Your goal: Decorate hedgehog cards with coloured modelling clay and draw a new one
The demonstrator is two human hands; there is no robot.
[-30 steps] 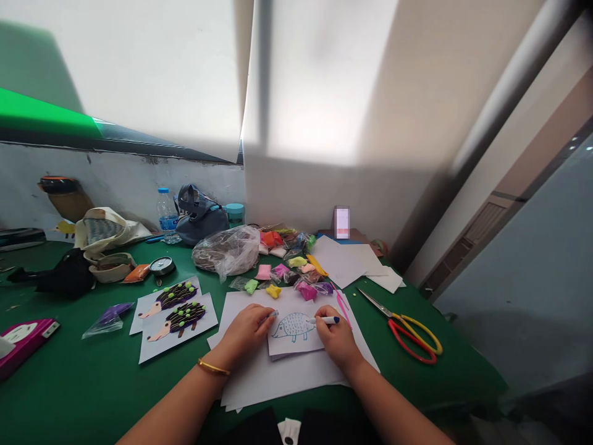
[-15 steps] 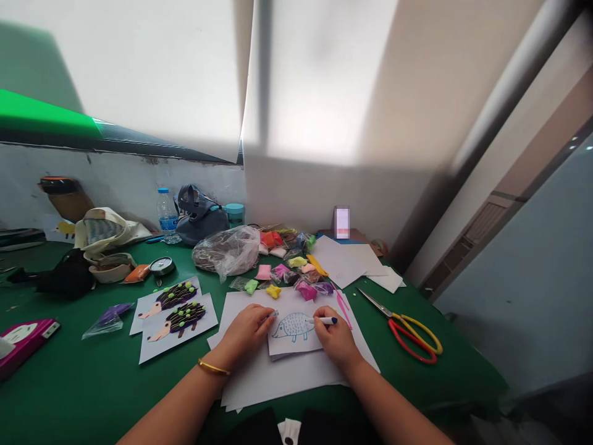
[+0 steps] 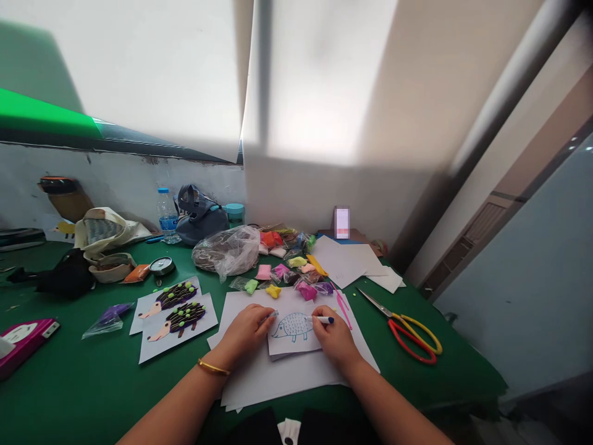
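Observation:
A hedgehog is drawn in blue line on a small white paper, which lies on larger white sheets. My right hand grips a marker, white with a dark blue end, its tip at the hedgehog's rear edge. At the paper's left edge, my left hand has its fingers pinched together. A small pale thing shows at those fingertips, too small to name. Left of it lie two cards with hedgehogs in dark purple with green dots.
Packets of coloured clay and a clear plastic bag lie behind the sheets. Scissors with red and yellow handles are on the right. A water bottle and a blue-grey bag stand by the wall; a pink box sits far left.
My right hand and the marker have shifted very slightly left along the hedgehog's rear edge. My left hand has stayed in place.

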